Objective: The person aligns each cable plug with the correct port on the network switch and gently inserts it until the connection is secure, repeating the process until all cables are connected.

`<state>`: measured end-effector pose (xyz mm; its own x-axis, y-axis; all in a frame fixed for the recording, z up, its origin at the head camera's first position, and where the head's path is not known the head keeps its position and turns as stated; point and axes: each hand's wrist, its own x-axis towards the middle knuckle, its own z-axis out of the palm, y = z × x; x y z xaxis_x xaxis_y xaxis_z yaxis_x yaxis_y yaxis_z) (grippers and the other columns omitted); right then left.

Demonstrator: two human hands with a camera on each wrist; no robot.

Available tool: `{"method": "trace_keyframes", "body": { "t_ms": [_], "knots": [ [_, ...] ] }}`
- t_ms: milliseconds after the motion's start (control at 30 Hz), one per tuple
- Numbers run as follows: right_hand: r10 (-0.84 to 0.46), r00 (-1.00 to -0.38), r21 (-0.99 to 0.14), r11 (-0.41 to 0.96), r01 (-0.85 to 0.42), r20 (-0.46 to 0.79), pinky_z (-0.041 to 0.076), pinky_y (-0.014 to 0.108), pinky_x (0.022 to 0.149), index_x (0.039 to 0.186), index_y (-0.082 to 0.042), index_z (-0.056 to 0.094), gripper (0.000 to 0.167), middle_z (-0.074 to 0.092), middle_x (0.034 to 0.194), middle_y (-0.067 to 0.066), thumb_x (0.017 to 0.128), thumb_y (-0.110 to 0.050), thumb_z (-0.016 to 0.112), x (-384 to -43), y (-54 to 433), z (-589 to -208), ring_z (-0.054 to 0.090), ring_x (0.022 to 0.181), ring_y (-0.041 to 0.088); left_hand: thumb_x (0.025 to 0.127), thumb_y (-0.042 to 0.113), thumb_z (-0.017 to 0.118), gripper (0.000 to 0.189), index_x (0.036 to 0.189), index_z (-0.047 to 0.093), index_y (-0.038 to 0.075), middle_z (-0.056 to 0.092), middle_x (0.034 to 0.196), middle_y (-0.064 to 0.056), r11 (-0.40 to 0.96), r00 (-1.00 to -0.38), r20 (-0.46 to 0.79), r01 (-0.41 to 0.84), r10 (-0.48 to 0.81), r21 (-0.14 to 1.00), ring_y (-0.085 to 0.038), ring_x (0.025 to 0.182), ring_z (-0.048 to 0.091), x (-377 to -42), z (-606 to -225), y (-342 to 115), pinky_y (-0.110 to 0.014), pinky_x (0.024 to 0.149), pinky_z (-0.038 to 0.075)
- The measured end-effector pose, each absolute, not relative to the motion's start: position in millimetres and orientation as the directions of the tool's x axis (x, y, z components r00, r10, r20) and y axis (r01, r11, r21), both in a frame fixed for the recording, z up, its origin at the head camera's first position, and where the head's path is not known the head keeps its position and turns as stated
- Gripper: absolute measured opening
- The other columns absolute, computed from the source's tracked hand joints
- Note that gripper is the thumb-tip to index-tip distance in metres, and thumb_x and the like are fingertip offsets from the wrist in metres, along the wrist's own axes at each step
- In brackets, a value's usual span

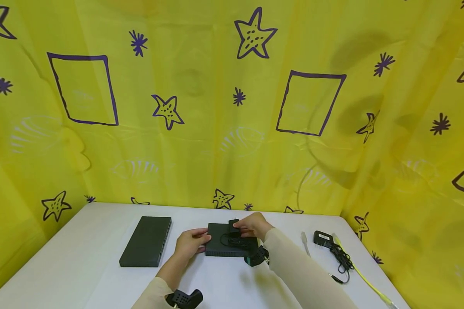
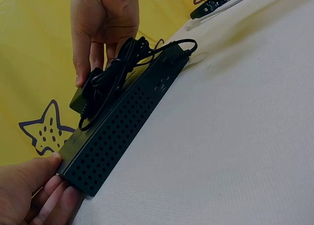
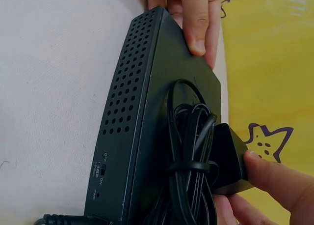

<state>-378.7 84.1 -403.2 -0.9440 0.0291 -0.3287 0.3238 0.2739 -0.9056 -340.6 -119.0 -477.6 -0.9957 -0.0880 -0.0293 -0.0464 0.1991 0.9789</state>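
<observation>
A flat black network switch [image 1: 218, 231] with a perforated side lies in the middle of the white table. My left hand [image 1: 188, 245] grips its left end, thumb on top and fingers underneath at the corner. Over the switch's top, my right hand [image 1: 256, 225] pinches a black power adapter [image 3: 229, 161] between thumb and fingers. The adapter's cord [image 3: 189, 146] is bundled with a tie and rests on the switch. In the left wrist view, the cord's plug [image 2: 184, 54] sits in the switch's perforated side, near an OFF/ON switch [image 3: 102, 171].
Left of my hands lies a second flat black box [image 1: 147, 242]. On the right are another power adapter [image 1: 323, 238] with a bundled black cord, a yellow cable [image 1: 365, 280] and a grey cable end [image 1: 304, 241]. A yellow patterned curtain [image 1: 201, 150] stands behind the table.
</observation>
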Motion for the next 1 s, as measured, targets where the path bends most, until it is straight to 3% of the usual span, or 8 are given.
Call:
{"method": "trace_keyframes", "body": {
  "t_ms": [500,1000],
  "knots": [
    [0.165,-0.940,-0.852,0.397,0.341,-0.299,0.062,0.033,0.071,0.104,0.012,0.065,0.034,0.071,0.094,0.021,0.077,0.001,0.081,-385.4,77.1,-405.8,0.071,0.082,0.028,0.086,0.010,0.076,0.040,0.122,0.066,-0.005,0.071,0.103,-0.015,0.176,-0.996,-0.021,-0.035,-0.085,0.984,-0.018,0.088,0.067,-341.5,-478.7,-118.4,-0.033,0.072,0.062],
    [0.177,-0.943,-0.831,0.447,0.331,-0.280,0.061,0.030,0.065,0.097,0.011,0.070,0.028,0.069,0.088,0.018,0.075,0.001,0.083,-385.4,79.1,-406.0,0.070,0.072,0.023,0.087,0.012,0.076,0.042,0.123,0.065,-0.004,0.070,0.106,-0.016,0.202,-0.995,-0.030,-0.048,-0.090,0.978,-0.020,0.093,0.067,-340.1,-476.4,-118.2,-0.033,0.074,0.061]
  ]
}}
